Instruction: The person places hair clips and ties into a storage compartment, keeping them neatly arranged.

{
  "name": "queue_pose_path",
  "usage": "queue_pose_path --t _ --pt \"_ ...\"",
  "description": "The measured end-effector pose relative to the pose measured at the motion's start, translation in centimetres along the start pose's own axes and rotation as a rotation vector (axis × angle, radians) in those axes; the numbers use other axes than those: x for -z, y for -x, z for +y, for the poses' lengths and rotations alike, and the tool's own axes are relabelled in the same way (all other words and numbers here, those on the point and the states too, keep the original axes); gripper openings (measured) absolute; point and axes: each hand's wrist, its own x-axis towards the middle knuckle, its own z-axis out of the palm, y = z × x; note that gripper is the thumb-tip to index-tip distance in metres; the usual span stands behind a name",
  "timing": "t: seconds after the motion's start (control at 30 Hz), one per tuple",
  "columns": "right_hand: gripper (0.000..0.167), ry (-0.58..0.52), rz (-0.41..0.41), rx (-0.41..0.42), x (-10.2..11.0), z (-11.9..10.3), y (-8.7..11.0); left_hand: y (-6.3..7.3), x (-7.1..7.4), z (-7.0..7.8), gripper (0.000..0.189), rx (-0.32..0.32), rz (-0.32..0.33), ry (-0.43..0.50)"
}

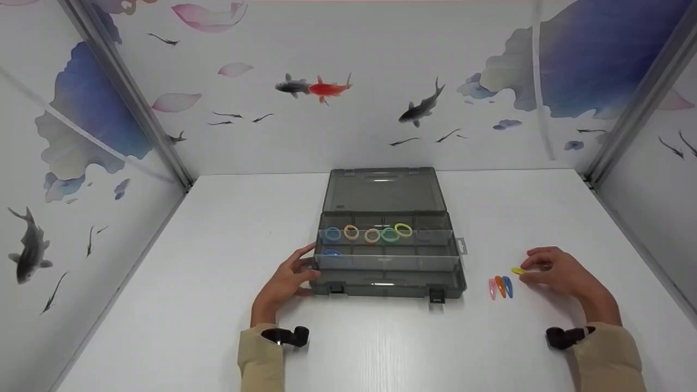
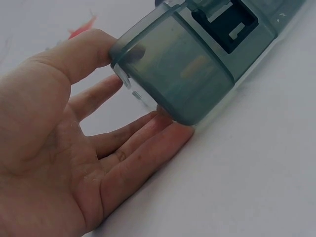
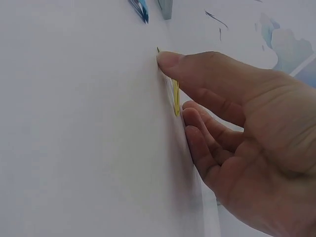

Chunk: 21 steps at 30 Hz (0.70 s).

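My right hand (image 1: 561, 275) holds a yellow snap hair clip (image 1: 518, 270) between thumb and fingers, close over the table; the clip shows edge-on below the thumb (image 3: 170, 59) in the right wrist view. Just left of it lie a pink hair clip (image 1: 493, 288), an orange one (image 1: 500, 286) and a blue one (image 1: 508, 287), side by side. My left hand (image 1: 284, 276) rests against the left end of a grey see-through compartment box (image 1: 389, 291), thumb at its rim and fairly straight fingers (image 2: 143, 155) along the lower side.
The box lid (image 1: 385, 190) lies back behind it. Several coloured hair ties, such as a yellow one (image 1: 403, 230), sit in the rear row. A blue item (image 1: 331, 253) lies in the middle row. Printed walls (image 1: 348, 130) border the white table (image 1: 228, 218).
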Motion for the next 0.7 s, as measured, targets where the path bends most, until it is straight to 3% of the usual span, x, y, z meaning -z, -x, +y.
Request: queue_pose_path --t 0.43,0.7 --pt "0.025 0.015 0.001 -0.006 -0.07 -0.30 0.04 -0.07 0.11 -0.18 0.070 -0.006 -0.015 0.001" --pt "0.031 -0.013 -0.014 -0.057 0.16 -0.52 -0.09 -0.24 0.13 -0.03 0.072 0.004 -0.006 -0.001"
